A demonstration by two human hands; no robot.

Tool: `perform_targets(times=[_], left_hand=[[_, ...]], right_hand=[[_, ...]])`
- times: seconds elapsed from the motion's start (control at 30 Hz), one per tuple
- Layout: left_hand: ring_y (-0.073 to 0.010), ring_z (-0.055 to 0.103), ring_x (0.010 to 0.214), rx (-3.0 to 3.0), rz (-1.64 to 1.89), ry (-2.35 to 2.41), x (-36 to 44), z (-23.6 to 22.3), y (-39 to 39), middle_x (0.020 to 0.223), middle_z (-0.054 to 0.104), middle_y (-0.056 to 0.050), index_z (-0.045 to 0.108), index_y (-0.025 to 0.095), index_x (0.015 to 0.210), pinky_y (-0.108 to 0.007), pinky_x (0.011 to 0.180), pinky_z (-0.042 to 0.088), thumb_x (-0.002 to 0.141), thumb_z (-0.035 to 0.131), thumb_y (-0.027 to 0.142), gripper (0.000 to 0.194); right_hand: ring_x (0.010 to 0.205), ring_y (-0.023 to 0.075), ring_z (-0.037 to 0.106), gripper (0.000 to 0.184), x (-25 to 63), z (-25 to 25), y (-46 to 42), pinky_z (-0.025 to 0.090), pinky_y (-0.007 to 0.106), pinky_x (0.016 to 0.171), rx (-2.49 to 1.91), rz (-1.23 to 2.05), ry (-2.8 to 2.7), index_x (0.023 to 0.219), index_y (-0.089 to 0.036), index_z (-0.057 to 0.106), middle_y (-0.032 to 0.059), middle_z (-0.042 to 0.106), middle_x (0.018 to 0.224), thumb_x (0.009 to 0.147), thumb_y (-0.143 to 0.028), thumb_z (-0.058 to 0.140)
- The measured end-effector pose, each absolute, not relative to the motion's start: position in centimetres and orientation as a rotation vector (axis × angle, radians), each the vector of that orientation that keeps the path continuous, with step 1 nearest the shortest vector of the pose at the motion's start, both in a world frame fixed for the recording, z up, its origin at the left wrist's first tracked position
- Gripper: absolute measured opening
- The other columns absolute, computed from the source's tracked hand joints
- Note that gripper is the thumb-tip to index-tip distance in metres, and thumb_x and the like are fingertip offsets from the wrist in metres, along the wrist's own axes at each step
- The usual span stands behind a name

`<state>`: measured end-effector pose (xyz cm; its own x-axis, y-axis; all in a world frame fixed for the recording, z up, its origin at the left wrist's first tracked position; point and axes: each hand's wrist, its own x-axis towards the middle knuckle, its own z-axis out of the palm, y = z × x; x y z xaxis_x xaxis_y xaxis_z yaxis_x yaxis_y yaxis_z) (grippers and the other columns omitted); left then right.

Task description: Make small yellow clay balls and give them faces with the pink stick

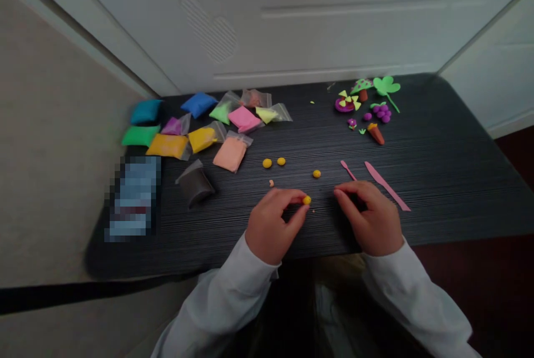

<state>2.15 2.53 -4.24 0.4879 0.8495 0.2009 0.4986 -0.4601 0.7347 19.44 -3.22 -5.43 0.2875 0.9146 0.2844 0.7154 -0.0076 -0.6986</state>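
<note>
Biggest in our view is a white panel (pixel 317 40) behind a dark, finely ridged tabletop (pixel 450 157). Our white sleeves (pixel 237 277) reach in over the near edge. Our left hand (pixel 273 224) pinches a yellow ball (pixel 307 200) at the tips of thumb and forefinger, near the front of the tabletop. Our right hand (pixel 373 219) has its fingers curled, thumb and forefinger drawn close; we cannot tell whether anything sits between them. On our left lies a pixelated item (pixel 133 194), with a dark packet (pixel 196 185), an orange packet (pixel 167 146), a peach packet (pixel 232 153) and other bright ones spread beyond it. Just beside our right hand lies a pink knife (pixel 387 185), and farther back a green clover shape (pixel 386 86), a purple cluster (pixel 382 113) and a brown cone (pixel 376 135). A thin pink tool (pixel 347 168) runs partly behind our right hand. Smaller again, three loose yellow balls (pixel 267 163) rest beyond our left hand, and near them lies a curled peach scrap (pixel 271 183).
</note>
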Motion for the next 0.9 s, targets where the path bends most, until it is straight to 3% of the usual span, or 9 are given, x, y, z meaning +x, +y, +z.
perform_targets(times=[0.2, 0.5, 0.9], left_hand=[[-0.0141, 0.059, 0.077, 2.326, 0.778, 0.998, 2.8, -5.4, 3.1, 0.081, 0.069, -0.002, 0.062, 0.015, 0.087, -0.029, 0.077, 0.048, 0.075, 0.058, 0.014, 0.013], [-0.0212, 0.055, 0.086, 2.518, 0.749, 1.141, 2.7, -6.3, 3.0, 0.09, 0.067, -0.005, 0.064, 0.019, 0.091, -0.043, 0.086, 0.041, 0.076, 0.059, 0.019, 0.016], [-0.0224, 0.055, 0.089, 2.445, 0.802, 1.155, 2.5, -6.2, 3.0, 0.093, 0.067, -0.007, 0.063, 0.015, 0.094, -0.043, 0.086, 0.041, 0.074, 0.061, 0.021, 0.021]], right_hand=[[0.082, 0.0183, 0.057, 0.01, 19.6, -6.1, -3.1, 0.044, 0.035, 0.077, -1.835, 0.238, -1.632, 0.086, -0.02, 0.062, 0.004, 0.066, 0.083, 0.078, -0.021, 0.056], [0.081, 0.0176, 0.056, 0.009, 19.5, -5.8, -3.1, 0.041, 0.035, 0.075, -1.834, 0.238, -1.767, 0.085, -0.021, 0.062, 0.0019, 0.066, 0.082, 0.077, -0.022, 0.059], [0.077, 0.0164, 0.058, 0.007, 19.2, -5.1, -3.2, 0.041, 0.035, 0.073, -1.7, 0.267, -1.738, 0.08, -0.022, 0.061, 0.0005, 0.065, 0.076, 0.074, -0.02, 0.062]])
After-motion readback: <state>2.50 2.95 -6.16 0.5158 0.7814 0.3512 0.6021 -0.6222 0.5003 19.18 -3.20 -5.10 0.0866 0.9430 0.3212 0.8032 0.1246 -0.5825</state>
